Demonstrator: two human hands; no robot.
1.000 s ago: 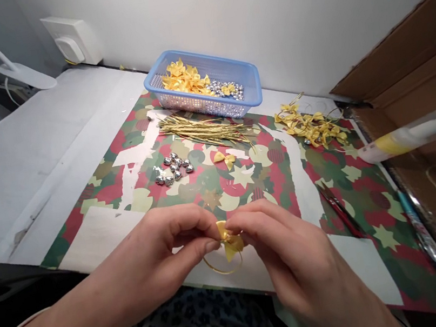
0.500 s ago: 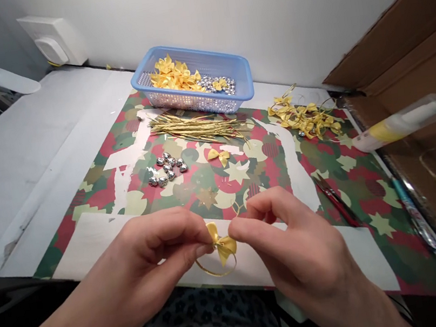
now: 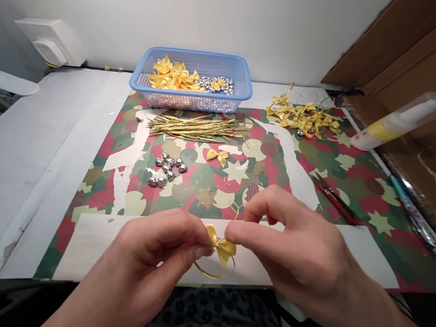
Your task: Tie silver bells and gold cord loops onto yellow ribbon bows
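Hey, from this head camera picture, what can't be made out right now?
In the head view:
- Pinched end of the yellow bow: hidden by the left hand.
- Whether the right hand grips anything: the hand itself hides that.
- Bottom of the blue basket: hidden by the heaped bows and silver pieces inside.
- Print on the bottle: too small.
- Lamp's upper part: cut off by the left edge.

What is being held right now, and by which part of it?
A yellow bow, pinched at its left side by the left grip. The right grip is at its right side; whether it holds there cannot be told.
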